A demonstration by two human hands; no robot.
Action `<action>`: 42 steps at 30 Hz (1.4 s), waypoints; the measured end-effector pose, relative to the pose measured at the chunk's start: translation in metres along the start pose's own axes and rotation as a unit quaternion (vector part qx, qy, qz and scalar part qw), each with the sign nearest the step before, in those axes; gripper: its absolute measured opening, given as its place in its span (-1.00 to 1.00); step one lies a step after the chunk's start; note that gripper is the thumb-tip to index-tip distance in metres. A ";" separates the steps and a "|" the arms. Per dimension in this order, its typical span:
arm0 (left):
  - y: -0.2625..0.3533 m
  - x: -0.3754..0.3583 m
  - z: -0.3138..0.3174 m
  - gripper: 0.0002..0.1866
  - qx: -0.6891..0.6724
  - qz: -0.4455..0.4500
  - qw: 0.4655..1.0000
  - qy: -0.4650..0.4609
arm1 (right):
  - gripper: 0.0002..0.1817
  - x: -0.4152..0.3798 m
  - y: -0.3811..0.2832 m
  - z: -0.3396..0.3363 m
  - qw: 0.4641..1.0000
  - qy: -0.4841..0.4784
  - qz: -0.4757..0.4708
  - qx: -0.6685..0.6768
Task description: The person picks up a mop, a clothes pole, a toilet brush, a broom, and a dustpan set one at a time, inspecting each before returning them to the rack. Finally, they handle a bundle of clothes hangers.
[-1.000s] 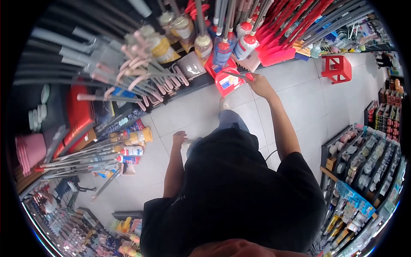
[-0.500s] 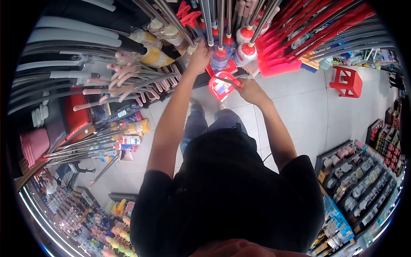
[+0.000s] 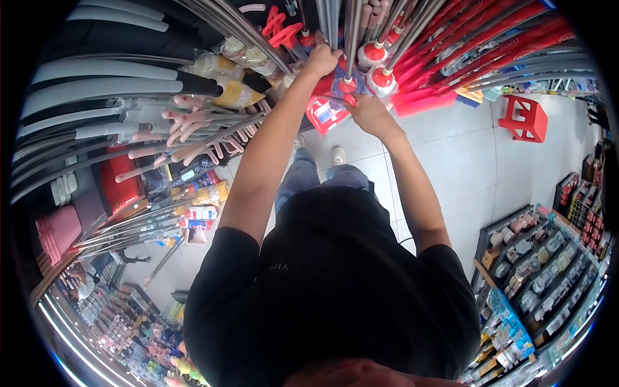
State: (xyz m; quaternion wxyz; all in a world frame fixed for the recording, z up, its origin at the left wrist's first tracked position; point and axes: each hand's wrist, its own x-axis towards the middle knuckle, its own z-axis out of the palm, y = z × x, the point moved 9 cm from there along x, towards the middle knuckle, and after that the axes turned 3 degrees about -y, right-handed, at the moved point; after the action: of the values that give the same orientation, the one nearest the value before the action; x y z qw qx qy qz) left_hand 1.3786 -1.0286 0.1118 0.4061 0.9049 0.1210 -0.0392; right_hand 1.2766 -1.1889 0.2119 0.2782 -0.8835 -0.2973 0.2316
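My right hand (image 3: 373, 116) is closed round the handle of a red dustpan (image 3: 325, 115) that has a white and blue label. My left hand (image 3: 324, 59) reaches in among the upright metal mop poles (image 3: 351, 39), its fingers bent at the poles; what it grips, if anything, is hidden. Mop heads with red and white caps (image 3: 382, 80) stand just right of the left hand. Red-orange plastic handles (image 3: 285, 35) are to its left.
Pink-handled tools (image 3: 187, 129) and grey poles fill the left side. Bright pink brooms (image 3: 422, 97) hang at the upper right. A red stool (image 3: 523, 118) stands on the tiled floor (image 3: 451, 155). Shelves of small goods (image 3: 538, 271) are at the lower right.
My left hand has moved up and right, further in among the poles. My right hand has moved slightly up with the dustpan, which is now turned and closer to the mops.
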 end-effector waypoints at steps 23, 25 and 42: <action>0.014 0.013 0.003 -0.18 -0.054 0.014 0.995 -0.083 | -0.61 0.083 0.010 0.008 0.992 -0.009 -0.020 -0.127; 0.006 0.020 0.008 -0.26 -0.032 0.043 0.997 -0.057 | -0.60 0.091 0.013 0.023 0.991 0.058 -0.033 -0.119; 0.026 -0.113 -0.115 -0.24 -0.260 0.089 0.960 0.056 | -0.66 0.229 0.010 0.105 0.981 -0.032 0.008 -0.191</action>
State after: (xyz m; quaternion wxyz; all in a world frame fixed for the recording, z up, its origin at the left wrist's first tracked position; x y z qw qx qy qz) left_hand 1.2732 -0.9810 0.2268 0.6220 0.7758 0.0685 0.0802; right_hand 1.3841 -1.0085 0.0717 0.0928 -0.9147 -0.3381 0.2007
